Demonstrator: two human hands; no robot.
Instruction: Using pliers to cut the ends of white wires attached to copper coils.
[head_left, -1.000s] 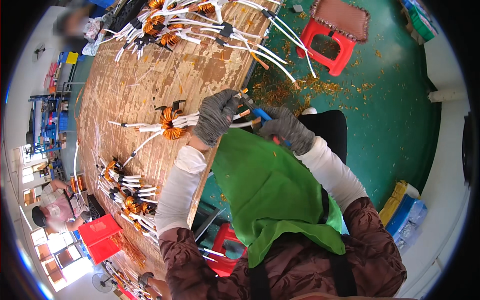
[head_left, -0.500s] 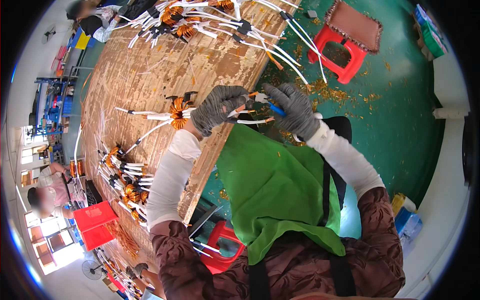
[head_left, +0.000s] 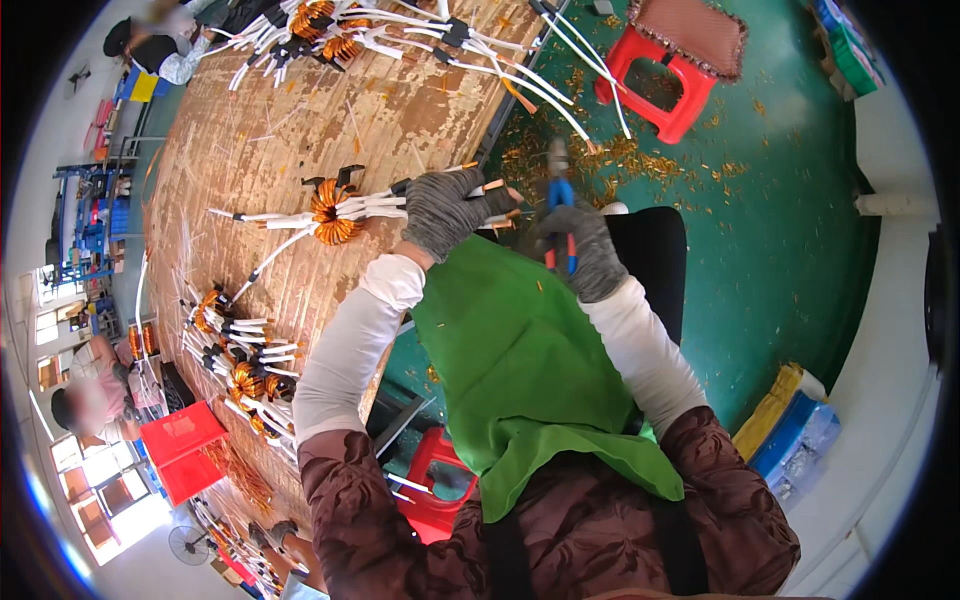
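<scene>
White leads [head_left: 375, 207], some already copper-tipped, the rest unclear, sit clamped in your left hand [head_left: 445, 215], your right hand [head_left: 588, 248] gripping pliers [head_left: 561, 192] nearby.

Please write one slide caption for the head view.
At a worn wooden table, a gloved left hand holds white leads of an orange coil; the right hand grips pliers.

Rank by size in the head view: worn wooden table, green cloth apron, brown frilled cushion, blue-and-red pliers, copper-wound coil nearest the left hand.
Wooden table
Green apron
Brown cushion
Pliers and coil: too alike to rank; the right hand partly covers pliers
</scene>
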